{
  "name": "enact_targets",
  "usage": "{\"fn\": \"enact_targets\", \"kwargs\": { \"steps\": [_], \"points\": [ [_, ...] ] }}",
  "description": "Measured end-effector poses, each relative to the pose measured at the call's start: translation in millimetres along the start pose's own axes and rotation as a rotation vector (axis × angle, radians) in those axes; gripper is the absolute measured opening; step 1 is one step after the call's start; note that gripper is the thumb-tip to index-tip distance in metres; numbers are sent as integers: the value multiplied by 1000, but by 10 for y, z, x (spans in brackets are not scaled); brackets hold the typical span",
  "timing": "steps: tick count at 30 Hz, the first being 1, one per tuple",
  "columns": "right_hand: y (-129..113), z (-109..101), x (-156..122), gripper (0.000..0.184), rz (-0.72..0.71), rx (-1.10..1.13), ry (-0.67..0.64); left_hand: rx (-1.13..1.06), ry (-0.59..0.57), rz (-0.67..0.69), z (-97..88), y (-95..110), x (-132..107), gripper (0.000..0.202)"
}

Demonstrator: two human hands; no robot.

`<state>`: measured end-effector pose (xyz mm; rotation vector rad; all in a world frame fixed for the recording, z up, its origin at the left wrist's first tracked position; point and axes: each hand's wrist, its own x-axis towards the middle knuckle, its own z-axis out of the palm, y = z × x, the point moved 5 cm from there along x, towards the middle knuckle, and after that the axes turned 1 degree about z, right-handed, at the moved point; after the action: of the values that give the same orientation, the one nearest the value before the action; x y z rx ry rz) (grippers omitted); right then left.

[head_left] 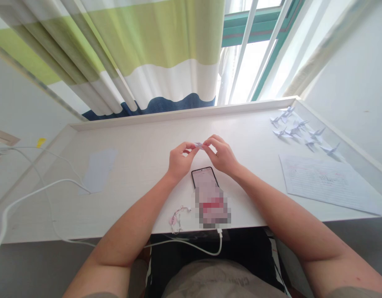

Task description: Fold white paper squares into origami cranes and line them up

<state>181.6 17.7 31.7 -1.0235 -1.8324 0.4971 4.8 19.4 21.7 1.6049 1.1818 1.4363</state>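
Observation:
Between my two hands, above the middle of the white desk, is a small piece of folded white paper (198,145). My left hand (181,159) pinches its left end between thumb and fingers. On the other end, the thumb and fingertips of my right hand (222,155) are closed. The fingertips partly cover the paper, so its exact shape is hard to make out. Just below my hands lies a phone (206,182) with its screen lit and partly blurred out. Several folded paper cranes (294,129) stand at the far right of the desk.
A stack of written paper sheets (321,182) lies at the right. Pale paper pieces (99,169) rest on the left, near a white cable (38,190). A beaded phone strap (176,219) is by the front edge. A raised rim (184,112) borders the desk's back, below the curtain (166,41).

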Motion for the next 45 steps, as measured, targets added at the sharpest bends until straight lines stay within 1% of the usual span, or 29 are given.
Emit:
{"fn": "enact_targets", "kwargs": {
  "steps": [3,6,9,11,12,17,19,22,25,29,33,38,40,45],
  "points": [
    [13,-8,14,28,63,82,16,-3,-2,18,12,12,-10,23],
    [85,5,14,31,194,260,59,-77,-12,9,31,-2,-1,24],
    [152,61,4,38,287,415,11,-174,-38,-34,50,-38,22,27],
    [171,93,-4,40,311,443,-33,-216,-73,-72,68,-59,33,28],
    [174,98,-7,41,316,444,-35,-232,-90,-90,76,-65,35,29],
    [164,112,-24,43,351,499,63,-265,-163,-207,130,-82,4,35],
    [155,143,-30,44,357,545,59,-250,-186,-209,148,-74,-8,39],
    [159,177,-42,45,374,594,31,-229,-202,-166,151,-54,-7,45],
    [154,175,-48,49,362,613,-11,-219,-249,-152,152,-43,-3,48],
    [123,141,-43,54,305,589,-48,-215,-283,-177,128,-44,-5,49],
    [129,139,-46,57,300,546,-40,-211,-309,-214,123,-62,-12,47],
    [155,138,-54,58,322,523,3,-239,-362,-256,169,-64,-34,47],
    [156,120,-52,58,322,512,27,-242,-358,-240,179,-57,-39,49],
    [153,99,-53,57,305,437,53,-266,-283,-186,155,-76,-28,48]
  ]
}}
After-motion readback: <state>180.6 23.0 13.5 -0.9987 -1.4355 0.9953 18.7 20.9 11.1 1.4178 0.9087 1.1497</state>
